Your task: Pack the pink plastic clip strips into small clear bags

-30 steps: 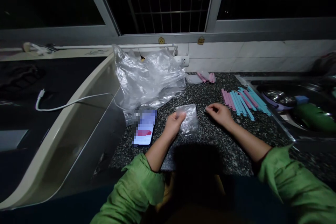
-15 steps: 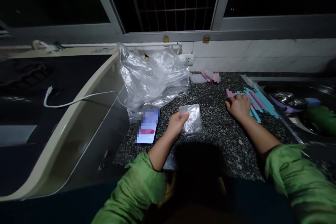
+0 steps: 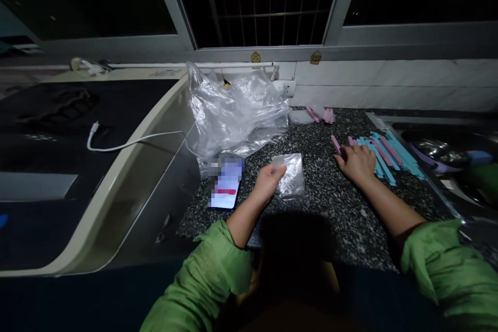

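Plastic, probably light, limp, slippery: best pinched by edge of packet (image 3: 293, 177), as clamped in left hand (image 3: 267, 182); cannot tell grip of right hand (image 3: 358, 164) over strips (image 3: 391, 151).

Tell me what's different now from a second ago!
The right hand moved right, from bare counter to the pile of sticks. One pink stick now lies a little left of the others, by its fingers; I can't tell if it's gripped. The left hand still holds the small plastic bag, and the phone stayed put.
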{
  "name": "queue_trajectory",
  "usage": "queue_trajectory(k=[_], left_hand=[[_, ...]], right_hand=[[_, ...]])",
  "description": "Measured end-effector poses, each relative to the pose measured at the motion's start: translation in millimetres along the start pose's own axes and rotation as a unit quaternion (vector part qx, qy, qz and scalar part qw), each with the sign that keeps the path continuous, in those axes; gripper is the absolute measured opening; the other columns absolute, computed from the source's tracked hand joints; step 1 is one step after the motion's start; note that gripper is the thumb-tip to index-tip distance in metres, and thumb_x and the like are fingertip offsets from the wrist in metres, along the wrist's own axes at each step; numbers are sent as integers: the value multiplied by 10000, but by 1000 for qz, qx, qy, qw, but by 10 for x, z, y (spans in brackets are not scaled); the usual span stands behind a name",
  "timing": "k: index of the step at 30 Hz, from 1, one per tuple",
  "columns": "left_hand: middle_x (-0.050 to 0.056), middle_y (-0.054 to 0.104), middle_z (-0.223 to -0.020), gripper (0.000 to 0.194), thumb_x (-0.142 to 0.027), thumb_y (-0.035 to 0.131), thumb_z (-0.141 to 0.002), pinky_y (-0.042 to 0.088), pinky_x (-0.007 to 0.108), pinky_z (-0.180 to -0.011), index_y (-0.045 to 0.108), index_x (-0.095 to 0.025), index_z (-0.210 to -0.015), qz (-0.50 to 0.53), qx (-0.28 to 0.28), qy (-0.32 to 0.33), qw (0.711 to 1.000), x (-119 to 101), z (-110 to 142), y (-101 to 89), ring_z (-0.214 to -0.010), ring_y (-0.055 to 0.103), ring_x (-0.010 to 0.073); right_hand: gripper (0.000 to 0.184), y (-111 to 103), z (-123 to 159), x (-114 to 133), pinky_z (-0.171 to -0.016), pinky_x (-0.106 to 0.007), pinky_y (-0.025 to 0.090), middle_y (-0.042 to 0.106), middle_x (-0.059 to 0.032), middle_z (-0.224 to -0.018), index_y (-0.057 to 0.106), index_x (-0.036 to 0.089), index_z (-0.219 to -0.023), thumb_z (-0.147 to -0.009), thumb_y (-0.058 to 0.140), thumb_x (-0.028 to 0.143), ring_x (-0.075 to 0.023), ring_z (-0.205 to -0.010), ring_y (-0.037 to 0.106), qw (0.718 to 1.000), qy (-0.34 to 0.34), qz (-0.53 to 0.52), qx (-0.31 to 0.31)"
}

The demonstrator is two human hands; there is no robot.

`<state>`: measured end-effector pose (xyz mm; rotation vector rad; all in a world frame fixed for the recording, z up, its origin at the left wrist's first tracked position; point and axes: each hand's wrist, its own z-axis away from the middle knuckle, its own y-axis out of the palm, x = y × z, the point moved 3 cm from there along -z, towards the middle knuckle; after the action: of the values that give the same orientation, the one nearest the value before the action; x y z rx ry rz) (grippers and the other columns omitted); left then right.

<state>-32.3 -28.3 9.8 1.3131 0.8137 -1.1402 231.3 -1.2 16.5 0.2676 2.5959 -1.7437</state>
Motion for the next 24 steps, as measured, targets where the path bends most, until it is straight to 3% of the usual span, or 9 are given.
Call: queue_trajectory(k=[5,14,19,24], left_hand=[[-11,605,-583,420,-444,756,-501,349,218,-560,626,-115,-727,12,-1,-9,1000,-13,10,13,-530,491,100],[-3,616,-573,464,-423,797,-411,368,223,-531,623,-113,-711,73,5,-73,995,-7,20,31,-495,513,104],[11,625,-567,398,-348,801,-416,389,230,-531,628,-109,-683,88,14,-130,988,14,16,39,-490,532,113],[9,625,-549,321,-304,782,-460,389,227,-515,632,-113,-669,74,18,-147,986,27,13,34,-474,535,114]], right_hand=[[455,-50,15,21,-730,-403,295,635,-225,-904,641,53,-914,-823,424,442,-336,-927,495,999,14,35,24],[350,-66,28,80,-711,-386,287,663,-189,-837,651,84,-847,-830,399,326,-297,-829,556,998,12,27,50],[335,-79,43,144,-672,-344,270,668,-152,-835,649,103,-828,-831,420,347,-272,-813,555,999,-27,11,23],[316,-127,91,250,-647,-317,255,659,-110,-776,645,131,-798,-841,429,358,-234,-769,531,996,-85,-22,-24]])
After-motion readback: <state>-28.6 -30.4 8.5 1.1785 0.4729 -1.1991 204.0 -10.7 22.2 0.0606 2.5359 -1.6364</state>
